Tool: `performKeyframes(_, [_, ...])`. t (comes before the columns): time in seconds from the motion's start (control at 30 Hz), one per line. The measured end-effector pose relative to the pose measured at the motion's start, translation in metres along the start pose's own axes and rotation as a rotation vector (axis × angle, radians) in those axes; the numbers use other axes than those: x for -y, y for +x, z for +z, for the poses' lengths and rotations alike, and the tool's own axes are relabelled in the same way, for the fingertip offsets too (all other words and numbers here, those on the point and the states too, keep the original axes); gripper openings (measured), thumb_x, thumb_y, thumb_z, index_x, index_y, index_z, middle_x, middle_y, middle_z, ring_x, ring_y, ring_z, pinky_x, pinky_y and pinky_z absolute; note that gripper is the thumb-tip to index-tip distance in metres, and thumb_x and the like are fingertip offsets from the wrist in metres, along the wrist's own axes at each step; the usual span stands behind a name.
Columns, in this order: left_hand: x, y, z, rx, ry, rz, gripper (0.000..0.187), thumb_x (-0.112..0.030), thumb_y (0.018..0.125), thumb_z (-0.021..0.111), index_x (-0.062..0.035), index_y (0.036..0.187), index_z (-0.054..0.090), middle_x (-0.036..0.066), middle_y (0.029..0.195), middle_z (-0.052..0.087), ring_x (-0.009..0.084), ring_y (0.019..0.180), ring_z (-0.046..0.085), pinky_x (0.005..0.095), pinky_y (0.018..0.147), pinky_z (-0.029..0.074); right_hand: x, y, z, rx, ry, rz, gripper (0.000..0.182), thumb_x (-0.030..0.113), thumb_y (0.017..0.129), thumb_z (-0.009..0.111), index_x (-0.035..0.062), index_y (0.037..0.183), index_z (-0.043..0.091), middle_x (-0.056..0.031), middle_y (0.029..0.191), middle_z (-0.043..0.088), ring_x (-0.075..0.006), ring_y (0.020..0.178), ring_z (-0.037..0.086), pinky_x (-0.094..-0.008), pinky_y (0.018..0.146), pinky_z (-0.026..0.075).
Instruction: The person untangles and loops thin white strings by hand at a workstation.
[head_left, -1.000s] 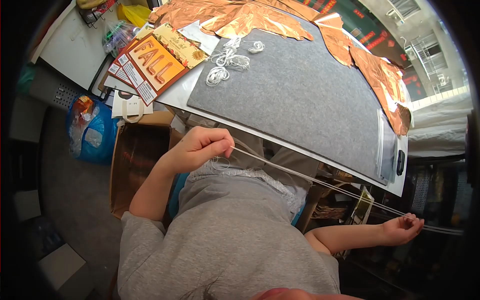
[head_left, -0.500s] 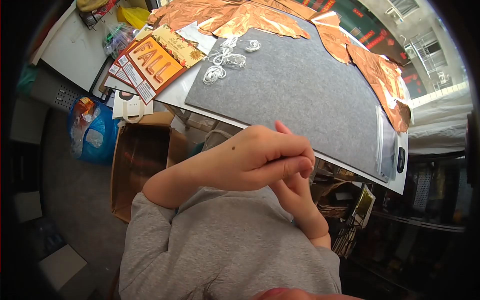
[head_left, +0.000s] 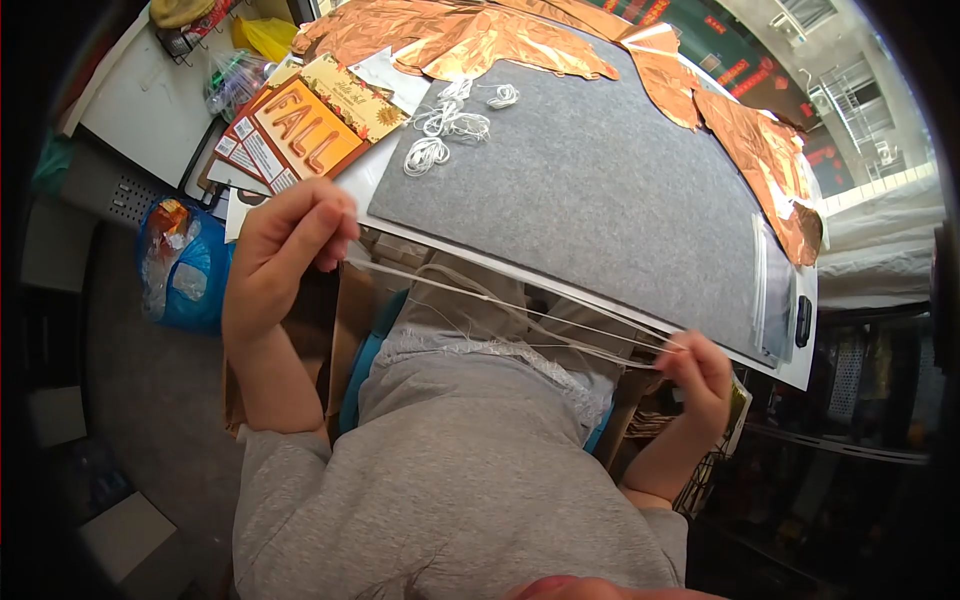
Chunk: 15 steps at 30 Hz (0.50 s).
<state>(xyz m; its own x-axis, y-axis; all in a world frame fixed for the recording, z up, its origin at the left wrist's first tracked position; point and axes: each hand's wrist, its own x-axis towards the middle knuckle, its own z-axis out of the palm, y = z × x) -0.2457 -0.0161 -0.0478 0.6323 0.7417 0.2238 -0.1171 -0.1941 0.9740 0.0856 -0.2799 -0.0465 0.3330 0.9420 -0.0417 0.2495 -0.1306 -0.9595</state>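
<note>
White string [head_left: 487, 297] stretches in several strands between my two hands, just below the table's front edge and above my lap. My left hand [head_left: 290, 250] grips one end with curled fingers, near the left corner of the table. At the other end, my right hand [head_left: 703, 372] pinches the string close to the table's front edge. Wound bundles of white string [head_left: 452, 122] lie on the grey felt mat [head_left: 590, 170], toward its left side, touched by neither hand.
Copper foil sheets [head_left: 480, 40] line the back and right of the mat. Printed "FALL" packets [head_left: 300, 125] lie at the table's left. Clear plastic sleeves [head_left: 768, 290] rest at the right edge. A blue bag [head_left: 190, 285] and cardboard box [head_left: 350, 320] stand below.
My hands were together over my lap, one over the other. They have moved far apart, left hand leftward and right hand rightward, and the white string is now stretched between them.
</note>
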Motion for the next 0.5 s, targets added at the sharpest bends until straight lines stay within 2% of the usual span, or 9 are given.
performKeyframes(0.07, [0.004,-0.004,-0.012,0.097,-0.021,-0.031,0.02,-0.013,0.104,0.051,0.001,0.096,0.062,0.002,0.088,0.06,0.0043,0.071,0.052,0.018,0.063,0.042,-0.003,-0.005,-0.02,-0.076,0.016,-0.105,0.026,0.02,0.101,0.052,0.0024,0.084,0.059,0.0016,0.076,0.05,-0.0047,0.067,0.039,-0.0204,0.059,0.028])
performKeyframes(0.13, [0.002,-0.007,-0.012,0.322,0.354,0.095,0.017,-0.011,0.101,0.054,0.0043,0.098,0.061,0.008,0.099,0.062,0.0092,0.08,0.059,0.0223,0.073,0.048,-0.004,-0.009,-0.027,-0.151,0.029,-0.214,0.027,0.021,0.101,0.052,0.0026,0.082,0.057,0.001,0.077,0.048,-0.0059,0.068,0.038,-0.0211,0.06,0.027])
performKeyframes(0.17, [0.001,-0.009,-0.011,0.433,0.357,-0.018,0.023,-0.011,0.097,0.06,0.0049,0.113,0.06,0.016,0.117,0.061,0.0207,0.098,0.065,0.0313,0.086,0.052,0.004,-0.008,-0.024,-0.237,-0.036,-0.253,0.028,0.022,0.101,0.052,0.0026,0.082,0.056,0.001,0.075,0.045,-0.0069,0.068,0.037,-0.0219,0.061,0.027])
performKeyframes(0.2, [-0.003,-0.008,-0.005,0.434,0.356,-0.015,0.023,-0.011,0.097,0.06,0.0049,0.113,0.06,0.016,0.117,0.061,0.0207,0.098,0.065,0.0313,0.086,0.052,0.013,-0.007,-0.021,-0.324,-0.101,-0.292,0.029,0.023,0.101,0.052,0.0026,0.081,0.055,0.0011,0.074,0.043,-0.0079,0.067,0.037,-0.0226,0.062,0.027])
performKeyframes(0.27, [-0.011,-0.002,0.021,0.573,0.545,0.165,0.049,-0.014,0.093,0.067,0.0025,0.135,0.05,0.02,0.129,0.057,0.0305,0.116,0.06,0.0371,0.096,0.049,0.039,-0.004,0.007,-0.293,-0.27,-0.322,0.028,0.021,0.099,0.053,0.0002,0.079,0.056,-0.0035,0.074,0.049,-0.0106,0.067,0.041,-0.0242,0.061,0.029])
performKeyframes(0.37, [-0.006,0.007,0.082,0.614,0.171,0.315,0.077,-0.014,0.087,0.073,0.0035,0.15,0.032,0.02,0.145,0.048,0.028,0.13,0.051,0.0382,0.105,0.042,0.061,0.013,0.054,-0.078,-0.383,-0.453,0.023,0.016,0.088,0.061,-0.0034,0.075,0.059,-0.0089,0.069,0.055,-0.0156,0.06,0.048,-0.0275,0.055,0.032])
performKeyframes(0.4, [-0.003,0.006,0.106,0.562,0.021,0.37,0.08,-0.016,0.088,0.073,0.004,0.151,0.029,0.02,0.146,0.046,0.0269,0.131,0.05,0.0375,0.106,0.042,0.071,0.017,0.062,0.022,-0.408,-0.434,0.008,0.007,0.08,0.068,0.0019,0.083,0.064,-0.0105,0.072,0.054,-0.0238,0.063,0.055,-0.0323,0.054,0.039])
performKeyframes(0.43, [0.001,0.006,0.127,0.562,0.022,0.371,0.08,-0.016,0.088,0.073,0.004,0.151,0.029,0.02,0.146,0.046,0.0269,0.131,0.05,0.0375,0.106,0.042,0.079,0.022,0.07,0.051,-0.404,-0.483,0.008,0.006,0.079,0.069,0.0019,0.083,0.064,-0.0104,0.072,0.054,-0.0231,0.064,0.056,-0.0315,0.054,0.039])
performKeyframes(0.5, [0.007,0.005,0.152,0.611,-0.279,0.211,0.057,-0.016,0.092,0.069,0.0043,0.14,0.047,0.018,0.13,0.059,0.0219,0.114,0.06,0.032,0.092,0.049,0.088,0.023,0.073,0.079,-0.404,-0.532,0.008,0.006,0.078,0.069,0.0018,0.084,0.064,-0.0104,0.072,0.054,-0.0224,0.064,0.057,-0.0306,0.054,0.04])
